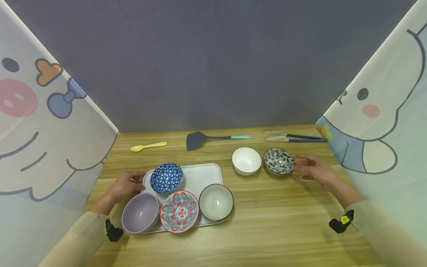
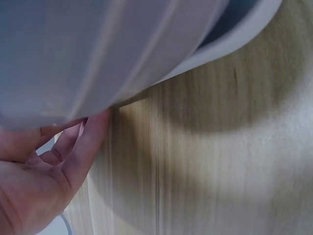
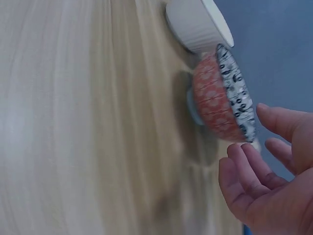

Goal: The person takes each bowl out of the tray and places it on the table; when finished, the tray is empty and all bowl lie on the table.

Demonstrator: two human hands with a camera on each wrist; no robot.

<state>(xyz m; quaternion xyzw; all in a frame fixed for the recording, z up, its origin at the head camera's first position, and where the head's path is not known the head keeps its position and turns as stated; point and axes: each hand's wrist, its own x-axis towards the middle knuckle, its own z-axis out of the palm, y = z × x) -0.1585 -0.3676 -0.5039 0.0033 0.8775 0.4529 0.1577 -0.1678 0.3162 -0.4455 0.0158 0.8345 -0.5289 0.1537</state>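
Observation:
At the left edge of a white tray [image 1: 200,174], my left hand [image 1: 128,185] holds the rim between thumb and fingers; the purple bowl [image 1: 141,214] partly hides the fingertips in the left wrist view. That tray also carries a blue patterned bowl [image 1: 166,178], a red-and-blue flower bowl [image 1: 179,212] and a grey bowl [image 1: 216,202]. My right hand [image 1: 313,170] is at the right rim of a black-and-white floral bowl [image 1: 279,161], whose outside is red [image 3: 210,93]. Its thumb and fingers are spread around the rim, not closed on it.
A white bowl [image 1: 246,161] stands just left of the floral one. Along the back lie a yellow spoon [image 1: 148,146], a dark spatula [image 1: 197,140] with a mint handle and a pair of tongs [image 1: 297,138]. A grey wall [image 1: 213,66] rises behind the wooden table [image 1: 267,230].

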